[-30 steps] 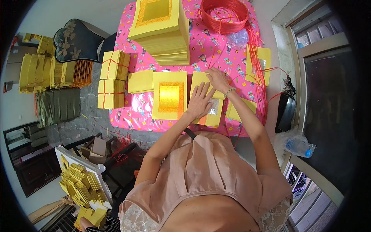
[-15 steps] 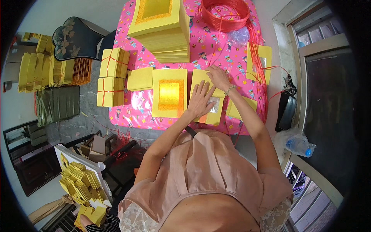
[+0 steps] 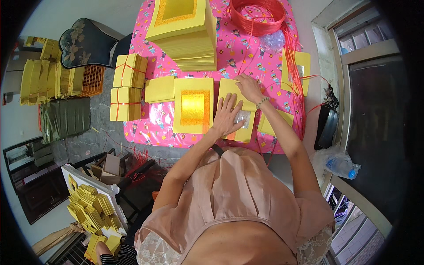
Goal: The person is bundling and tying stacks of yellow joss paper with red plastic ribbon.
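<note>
The left hand (image 3: 227, 119), grip spread, and the right hand (image 3: 250, 90), whose grip cannot be judged, rest on yellow paper (image 3: 226, 89) lying on the pink-covered bench (image 3: 164, 136), just right of a gold-centred sheet (image 3: 193, 106).

We can read no words, brands or numbers. In the print of the pink cloth (image 3: 265, 66), among small cartoon figures, we make out a pale letter-like mark just right of the tall stack (image 3: 194, 55); other marks there are too small for us. On the yellow paper (image 3: 228, 87) we find nothing legible.
</note>
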Motion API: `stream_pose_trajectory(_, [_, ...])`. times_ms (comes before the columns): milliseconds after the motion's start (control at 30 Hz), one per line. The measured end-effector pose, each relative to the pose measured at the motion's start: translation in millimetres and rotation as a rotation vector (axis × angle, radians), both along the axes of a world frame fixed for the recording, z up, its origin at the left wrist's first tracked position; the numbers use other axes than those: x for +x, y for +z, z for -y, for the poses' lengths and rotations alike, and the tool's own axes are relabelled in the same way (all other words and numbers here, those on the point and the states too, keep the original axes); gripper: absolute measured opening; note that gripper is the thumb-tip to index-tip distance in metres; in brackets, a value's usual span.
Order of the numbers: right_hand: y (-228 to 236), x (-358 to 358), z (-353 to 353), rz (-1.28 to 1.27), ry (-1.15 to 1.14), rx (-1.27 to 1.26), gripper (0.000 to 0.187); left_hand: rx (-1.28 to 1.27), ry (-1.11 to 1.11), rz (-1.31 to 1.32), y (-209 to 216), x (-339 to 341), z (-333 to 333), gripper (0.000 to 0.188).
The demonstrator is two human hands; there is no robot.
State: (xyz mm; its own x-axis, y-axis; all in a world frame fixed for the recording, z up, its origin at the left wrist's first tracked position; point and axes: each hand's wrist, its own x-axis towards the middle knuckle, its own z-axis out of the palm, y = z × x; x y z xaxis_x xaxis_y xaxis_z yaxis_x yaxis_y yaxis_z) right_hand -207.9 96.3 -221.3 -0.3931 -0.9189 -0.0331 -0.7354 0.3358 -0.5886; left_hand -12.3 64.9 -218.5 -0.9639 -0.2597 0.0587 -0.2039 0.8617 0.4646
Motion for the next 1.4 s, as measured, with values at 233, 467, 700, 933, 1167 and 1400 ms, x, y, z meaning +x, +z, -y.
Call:
stream_pose_trajectory(233, [8.8,2.5,-6.4,0.030,-0.029,0.061,0.023,-0.042,-0.012,0.000,4.7,4.2,-2.2,0.083])
stream_pose_trajectory(467, [25.3,59.0,-85.6,-0.272,-0.005,-0.094,0.044,-0.021,-0.017,0.010,3.9,6.9,1.0,0.087])
stream_pose_trajectory(700, [15.0,74.4,-130.2,-0.140,0.164,0.120,0.071,-0.001,-0.020,0.024,3.1,6.5,0.3,0.098])
stream_pose_trajectory(933, [-1.8,71.9,-138.6,-0.126,0.208,0.104,0.073,-0.003,-0.036,0.025,1.7,11.2,1.7,0.101])
stream_pose_trajectory(1167, [5.4,68.0,-137.6,-0.136,0.208,0.124,0.070,-0.035,-0.126,0.100,5.6,15.4,23.1,0.103])
stream_pose_trajectory(1400, [23.8,68.6,-121.2,-0.176,0.240,0.145,0.069,0.061,-0.136,0.026,-3.7,21.8,35.3,0.101])
